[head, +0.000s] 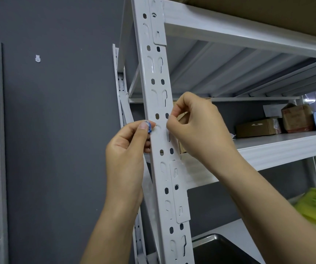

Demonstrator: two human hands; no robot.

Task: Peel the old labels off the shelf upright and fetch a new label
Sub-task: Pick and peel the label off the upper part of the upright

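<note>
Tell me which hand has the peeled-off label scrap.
The left hand: it pinches a crumpled blue-and-white label scrap beside the shelf upright. The right hand only picks at that upright's right edge, with no scrap showing.

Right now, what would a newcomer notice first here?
Two hands meet at the white shelf upright in the centre: the left hand pinches a crumpled blue-and-white label scrap at its left edge, the right hand picks at its right edge. Cardboard boxes sit on the shelf at right.

Glossy white painted metal upright [158,105]; matt brown cardboard box [258,127]; crumpled label scrap [149,127], probably paper
</note>
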